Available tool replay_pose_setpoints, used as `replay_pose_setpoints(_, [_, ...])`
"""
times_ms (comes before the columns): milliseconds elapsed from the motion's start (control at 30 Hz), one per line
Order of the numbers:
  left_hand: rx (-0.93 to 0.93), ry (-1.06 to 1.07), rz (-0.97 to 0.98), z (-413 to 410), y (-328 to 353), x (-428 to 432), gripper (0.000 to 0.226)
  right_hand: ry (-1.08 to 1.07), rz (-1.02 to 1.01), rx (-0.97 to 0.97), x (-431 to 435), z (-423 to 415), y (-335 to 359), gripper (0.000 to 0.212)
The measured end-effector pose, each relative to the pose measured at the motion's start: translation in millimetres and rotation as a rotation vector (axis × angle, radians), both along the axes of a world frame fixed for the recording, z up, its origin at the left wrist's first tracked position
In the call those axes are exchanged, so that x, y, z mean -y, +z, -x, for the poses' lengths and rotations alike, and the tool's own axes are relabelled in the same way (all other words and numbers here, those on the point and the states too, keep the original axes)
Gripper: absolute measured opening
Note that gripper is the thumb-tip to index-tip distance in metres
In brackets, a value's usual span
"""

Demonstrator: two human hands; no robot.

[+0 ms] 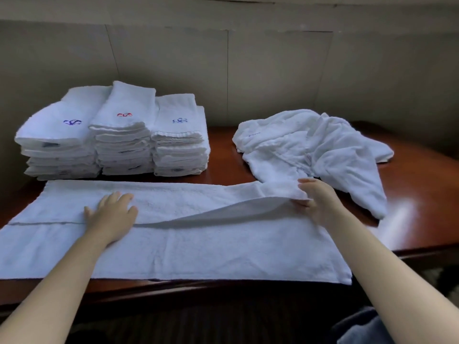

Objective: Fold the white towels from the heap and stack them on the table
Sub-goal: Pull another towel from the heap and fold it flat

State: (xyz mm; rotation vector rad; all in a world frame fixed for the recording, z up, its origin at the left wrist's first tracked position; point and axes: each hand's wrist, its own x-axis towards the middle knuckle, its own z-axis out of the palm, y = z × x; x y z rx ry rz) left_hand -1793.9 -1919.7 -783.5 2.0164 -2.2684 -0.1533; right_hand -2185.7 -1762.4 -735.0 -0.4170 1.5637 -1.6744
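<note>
White terry cloth fills the lower half of the frame: a long white towel (198, 247) lies spread across the near edge of the dark reddish-brown polished wooden table (417, 199), its far strip folded over toward me along most of its length. My left hand (111, 214) lies flat on that folded strip at centre left, fingers straight and slightly spread, pressing the cloth down. My right hand (315, 197), at centre right, pinches the edge of the folded layer between thumb and fingers and lifts it, so the cloth arches up off the layer beneath and slopes back down toward my left hand.

In the upper left of the frame three stacks of folded white towels (114, 135) stand side by side on the table, touching one another; the top towels carry small embroidered marks, purple on the left, red in the middle, blue on the right. At upper right sits the crumpled heap of unfolded white towels (313, 150), its lower edge reaching the spread towel just beside my right hand. Behind the table rises a grey-beige panelled wall (273, 70).
</note>
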Motion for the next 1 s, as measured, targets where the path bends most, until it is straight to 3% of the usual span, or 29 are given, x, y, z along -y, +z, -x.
replay_pose_setpoints(133, [-0.175, -0.185, 0.194, 53.5, 13.1, -14.7, 0.038, -0.146, 0.125, 0.260, 11.0, 9.6, -3.7, 0.037])
replay_pose_setpoints(267, [-0.300, -0.318, 0.206, 95.3, 14.7, -24.9, 0.036, 0.021, 0.171, 0.462, 6.3, 17.9, 8.0, 0.041])
replay_pose_setpoints(433, [-0.156, -0.274, 0.031, 109.4, 4.7, -21.3, 0.053, 0.133, -0.151, 0.193, 3.8, 16.9, 12.2, 0.014])
replay_pose_setpoints(500, [-0.069, -0.262, -0.046, 111.4, 0.7, -20.1, 0.061, 0.147, -0.261, 0.053, 7.2, 12.6, 8.9, 0.028])
replay_pose_setpoints(633, [-0.007, -0.269, -0.097, 113.8, -0.1, -19.4, 0.064, 0.173, -0.227, -0.046, 17.2, 19.2, 2.0, 0.040])
replay_pose_setpoints(767, [-0.017, -0.259, -0.121, 115.1, 2.9, -16.8, 0.063, 0.207, -0.339, -0.168, 25.1, 31.2, 10.1, 0.043])
replay_pose_setpoints(867, [-0.047, -0.238, -0.072, 119.2, 1.9, -16.7, 0.061, 0.226, -0.447, -0.372, 29.7, 24.9, 5.8, 0.013])
replay_pose_setpoints(1000, [-0.034, -0.223, -0.056, 120.6, -1.8, -16.5, 0.066, -0.003, -0.311, -0.556, 35.6, 36.4, 2.1, 0.024])
